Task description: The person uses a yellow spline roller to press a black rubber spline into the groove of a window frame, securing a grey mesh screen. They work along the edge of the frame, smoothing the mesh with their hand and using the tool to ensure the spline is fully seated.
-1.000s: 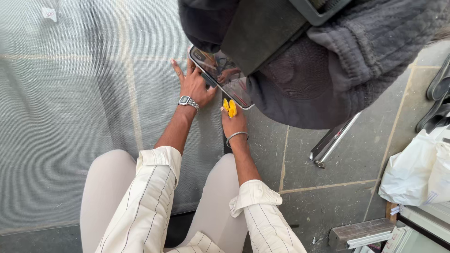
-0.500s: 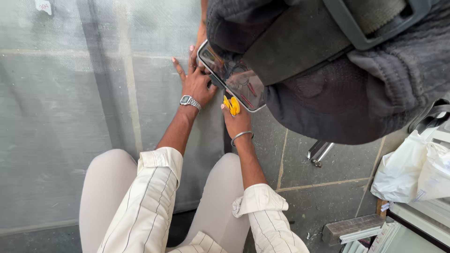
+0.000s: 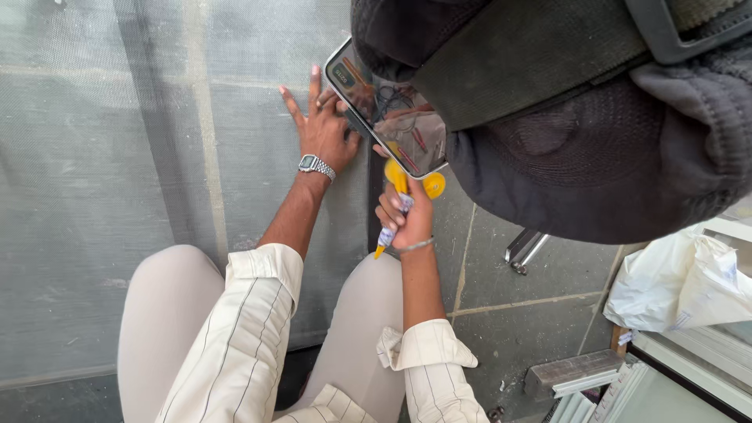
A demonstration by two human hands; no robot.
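The left hand [image 3: 325,133] is lying flat with fingers spread, pressing down on the grey woven mesh screen [image 3: 102,157] stretched over the stone-tiled floor [image 3: 540,274]. The right hand [image 3: 406,215] is curling tightly around a yellow roller tool with a small wheel [image 3: 403,192], holding it at the mesh's right edge, just beside the left hand.

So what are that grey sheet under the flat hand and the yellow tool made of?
The grey sheet looks like fine woven mesh, probably fibreglass or plastic: floor joints show through it. The yellow tool in the right hand seems glossy moulded plastic with a small wheel. The left hand presses the mesh flat.
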